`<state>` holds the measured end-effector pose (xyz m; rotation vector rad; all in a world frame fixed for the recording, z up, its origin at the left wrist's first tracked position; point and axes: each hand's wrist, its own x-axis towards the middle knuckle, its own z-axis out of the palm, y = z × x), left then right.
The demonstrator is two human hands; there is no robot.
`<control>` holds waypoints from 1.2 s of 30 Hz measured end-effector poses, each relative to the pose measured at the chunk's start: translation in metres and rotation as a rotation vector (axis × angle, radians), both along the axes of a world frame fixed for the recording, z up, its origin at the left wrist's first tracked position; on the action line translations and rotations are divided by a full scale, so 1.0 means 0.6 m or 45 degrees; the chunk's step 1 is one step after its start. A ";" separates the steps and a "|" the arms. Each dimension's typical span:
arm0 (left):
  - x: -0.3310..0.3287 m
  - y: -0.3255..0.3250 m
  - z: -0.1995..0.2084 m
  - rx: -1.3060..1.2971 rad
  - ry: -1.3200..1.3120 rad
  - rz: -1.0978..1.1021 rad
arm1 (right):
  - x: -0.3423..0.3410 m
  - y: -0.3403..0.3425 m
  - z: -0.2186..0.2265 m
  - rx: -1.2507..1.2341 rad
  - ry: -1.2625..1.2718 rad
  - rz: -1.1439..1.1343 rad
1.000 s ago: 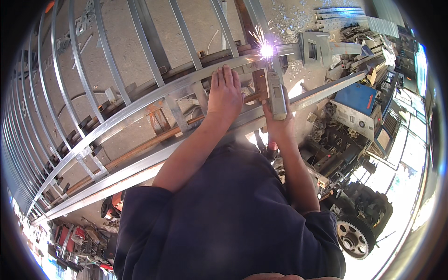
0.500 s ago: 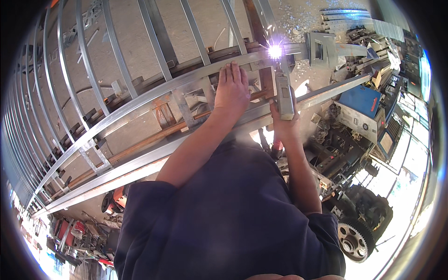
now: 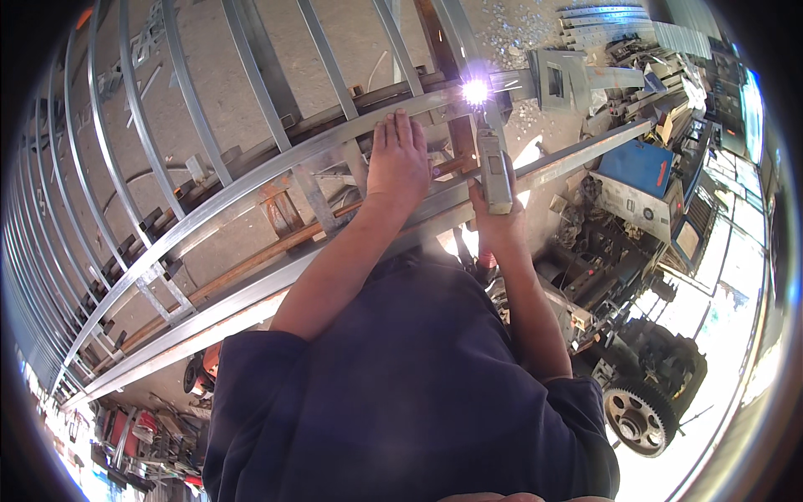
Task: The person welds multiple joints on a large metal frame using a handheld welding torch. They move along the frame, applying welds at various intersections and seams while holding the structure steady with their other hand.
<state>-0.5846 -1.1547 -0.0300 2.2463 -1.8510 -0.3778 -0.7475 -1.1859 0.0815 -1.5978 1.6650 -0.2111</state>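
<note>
My left hand [image 3: 398, 163] lies flat with its fingers stretched forward, fingertips on a flat silver metal rail [image 3: 288, 159]. My right hand [image 3: 499, 227] is wrapped around the rear of a boxy grey welding gun [image 3: 495, 171], just right of the left hand. At the gun's tip a bright violet-white arc [image 3: 475, 91] glows against the rail's right end, with a few sparks. Many parallel silver bars [image 3: 251, 71] run away from the rail, forming a long grille. The glare hides the exact contact point, and most of my right fingers are hidden beneath the gun.
A thicker metal beam [image 3: 577, 155] crosses nearer my body. Beyond the arc stands a grey plate with a rectangular hole [image 3: 555, 81]. To the right are a blue-topped machine [image 3: 637, 163] and a large toothed wheel [image 3: 636, 418]. Tools and scrap [image 3: 138, 439] lie at lower left.
The whole view has shifted slightly, so hands and rail appear a little farther left. The arc still burns at about the same place on the rail, with fewer sparks showing.
</note>
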 end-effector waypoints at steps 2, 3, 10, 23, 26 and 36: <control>0.000 0.000 0.001 -0.001 -0.001 -0.006 | -0.001 0.003 0.000 0.010 0.012 -0.023; 0.000 -0.001 0.001 -0.002 -0.001 -0.009 | -0.002 0.003 0.000 0.013 0.012 -0.031; 0.001 -0.003 0.004 0.000 -0.012 -0.013 | -0.029 0.007 -0.027 -0.040 0.051 -0.018; 0.000 0.003 0.015 -0.034 -0.085 -0.018 | -0.128 0.028 0.058 -0.181 -0.517 -0.068; -0.005 -0.003 0.021 0.104 -0.110 -0.046 | -0.189 0.011 0.116 -0.342 -0.444 -0.005; -0.015 -0.012 0.032 0.181 -0.153 0.027 | -0.349 -0.192 0.470 -0.498 -0.575 -0.174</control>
